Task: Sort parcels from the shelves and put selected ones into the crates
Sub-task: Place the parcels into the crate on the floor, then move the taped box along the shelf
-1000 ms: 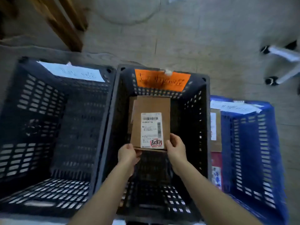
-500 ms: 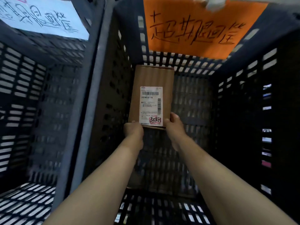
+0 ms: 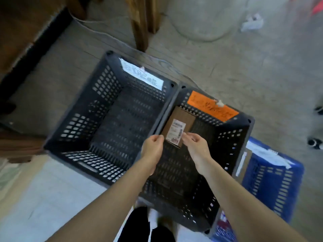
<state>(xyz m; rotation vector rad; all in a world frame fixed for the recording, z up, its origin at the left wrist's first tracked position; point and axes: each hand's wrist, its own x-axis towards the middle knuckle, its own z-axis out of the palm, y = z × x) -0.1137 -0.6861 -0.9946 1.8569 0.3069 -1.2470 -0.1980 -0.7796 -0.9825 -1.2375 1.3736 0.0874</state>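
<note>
A brown cardboard parcel with a white shipping label stands inside the dark grey crate that carries an orange handwritten tag. It leans at the crate's far left corner. My left hand and my right hand hover over the crate just in front of the parcel's near edge. The fingers of both are loosely curled and hold nothing. The parcel looks deeper in the crate than my hands.
A second dark grey crate with a white tag sits to the left, touching the first. A blue crate with parcels stands to the right. Wooden furniture legs, a floor cable, crumpled paper and chair casters lie beyond.
Both hands held the parcel's lower edge and lowered it deep into the orange-tagged crate. Now they have let go and risen, and my view has pulled back up.
</note>
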